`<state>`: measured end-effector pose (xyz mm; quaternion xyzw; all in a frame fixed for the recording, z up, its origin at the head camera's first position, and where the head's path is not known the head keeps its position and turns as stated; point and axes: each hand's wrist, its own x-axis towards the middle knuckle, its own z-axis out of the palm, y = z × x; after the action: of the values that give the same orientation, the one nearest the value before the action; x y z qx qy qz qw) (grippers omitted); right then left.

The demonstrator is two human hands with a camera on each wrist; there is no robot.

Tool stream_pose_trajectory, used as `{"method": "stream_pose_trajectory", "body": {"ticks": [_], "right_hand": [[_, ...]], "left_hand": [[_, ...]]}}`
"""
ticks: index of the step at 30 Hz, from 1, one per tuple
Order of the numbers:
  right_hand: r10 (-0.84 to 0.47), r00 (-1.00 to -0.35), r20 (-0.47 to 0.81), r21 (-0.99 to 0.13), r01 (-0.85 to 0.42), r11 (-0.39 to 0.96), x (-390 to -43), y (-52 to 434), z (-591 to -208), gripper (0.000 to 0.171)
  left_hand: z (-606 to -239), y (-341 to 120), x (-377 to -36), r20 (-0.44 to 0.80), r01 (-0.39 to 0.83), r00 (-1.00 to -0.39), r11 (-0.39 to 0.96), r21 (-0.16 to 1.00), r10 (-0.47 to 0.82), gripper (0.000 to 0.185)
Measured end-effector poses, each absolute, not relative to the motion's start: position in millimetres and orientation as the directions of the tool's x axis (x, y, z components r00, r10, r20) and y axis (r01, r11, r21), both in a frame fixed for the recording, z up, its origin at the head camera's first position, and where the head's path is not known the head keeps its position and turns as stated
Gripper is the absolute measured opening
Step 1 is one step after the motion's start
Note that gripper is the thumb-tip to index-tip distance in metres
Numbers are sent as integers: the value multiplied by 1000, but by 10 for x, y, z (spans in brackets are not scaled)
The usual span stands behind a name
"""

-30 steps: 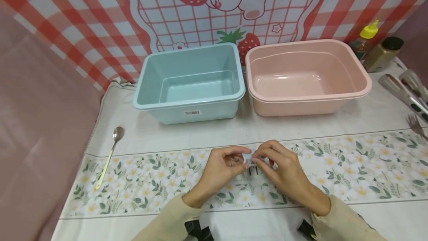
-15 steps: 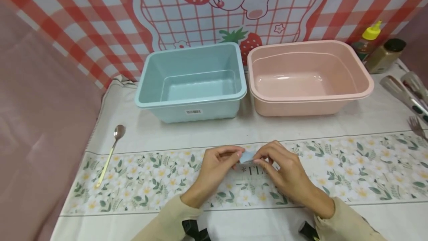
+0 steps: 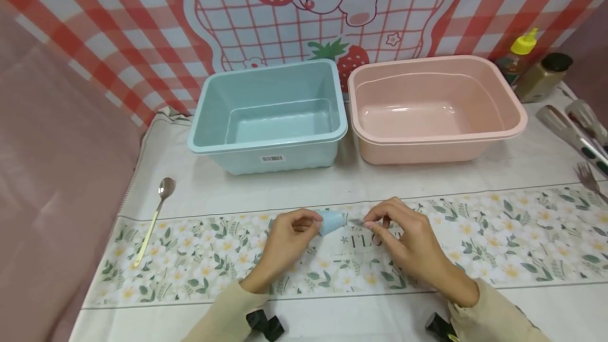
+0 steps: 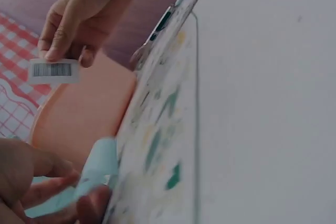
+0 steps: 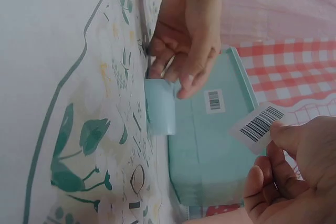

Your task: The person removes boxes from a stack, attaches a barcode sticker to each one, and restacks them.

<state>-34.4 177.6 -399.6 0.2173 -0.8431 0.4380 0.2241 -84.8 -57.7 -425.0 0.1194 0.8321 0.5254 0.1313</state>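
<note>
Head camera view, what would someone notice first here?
Two tubs stand side by side at the back of the table: a blue tub and a pink tub. In front, the left hand holds a small blue cup, while the right hand pinches a barcode sticker.

Table [image 3: 427,173] under a white cloth with a band of flowers and leaves across the front. Blue tub [image 3: 271,117] and pink tub [image 3: 434,110] side by side at the back, nearly touching. Spoon [image 3: 154,220] well off to the left. Tongs [image 3: 572,133] and fork [image 3: 589,176] at the right edge. Two bottles [image 3: 532,67] in the far right corner.
</note>
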Motion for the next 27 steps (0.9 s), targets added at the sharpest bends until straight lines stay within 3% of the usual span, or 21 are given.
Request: {"method": "stream_pose_trajectory", "body": {"ticks": [6,9,14,19,27], "right_hand": [[-166,-770,616,-602,-596,531,-365,1770,-4009,30],[-193,-769,610,-587,-602,541,-374,1766,-4009,26],[-249,-787,565,-601,-599,529,-359,1752,-4018,3],[-241,-791,562,-617,-595,515,-326,1752,-4011,12],[-220,-808,547,-627,-569,532,-286,1808,-3992,4]], "left_hand": [[-4069,-678,-806,145,311,-939,596,740,310,9],[-3987,-619,-781,300,448,-890,539,713,342,9],[-3937,-451,-779,458,650,-736,333,683,498,8],[-3929,-352,-793,478,699,-678,288,655,559,4],[-3938,-271,-773,444,702,-660,286,652,606,7]]}}
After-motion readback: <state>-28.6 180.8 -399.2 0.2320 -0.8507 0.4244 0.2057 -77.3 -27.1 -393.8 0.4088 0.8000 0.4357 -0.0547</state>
